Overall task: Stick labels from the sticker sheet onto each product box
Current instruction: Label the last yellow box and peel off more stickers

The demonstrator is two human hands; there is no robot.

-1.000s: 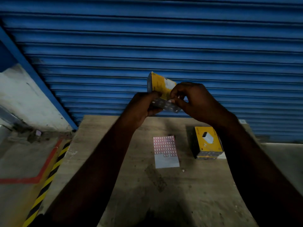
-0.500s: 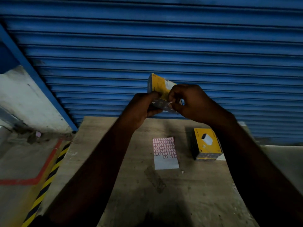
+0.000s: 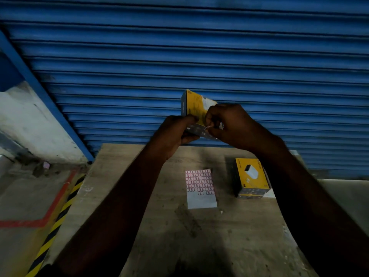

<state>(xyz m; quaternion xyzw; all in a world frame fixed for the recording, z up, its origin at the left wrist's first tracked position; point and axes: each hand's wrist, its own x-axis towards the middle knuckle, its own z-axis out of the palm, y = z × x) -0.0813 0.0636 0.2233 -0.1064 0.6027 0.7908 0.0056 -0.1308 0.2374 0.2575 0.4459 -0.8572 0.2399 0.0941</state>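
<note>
My left hand (image 3: 173, 132) grips a yellow and grey product box (image 3: 194, 108) by its lower left end, holding it up in front of the shutter. My right hand (image 3: 229, 122) is curled against the box's lower right side and pinches a small pale label (image 3: 208, 127) between thumb and forefinger at the box's grey face. The sticker sheet (image 3: 199, 186) lies flat on the table below, its upper part filled with red-edged labels, its lower part bare. A second yellow box (image 3: 251, 176) sits on the table to the right of the sheet.
A worn wooden table (image 3: 159, 226) stands against a blue roller shutter (image 3: 179, 56). To the left, the concrete floor carries a red line (image 3: 54, 204) and black-and-yellow hazard tape (image 3: 60, 214). A white wall base (image 3: 34, 120) runs at the far left.
The box and both hands have stayed almost in place. My right fingers have shifted slightly on the box's lower edge, with the small label now showing between thumb and forefinger.
</note>
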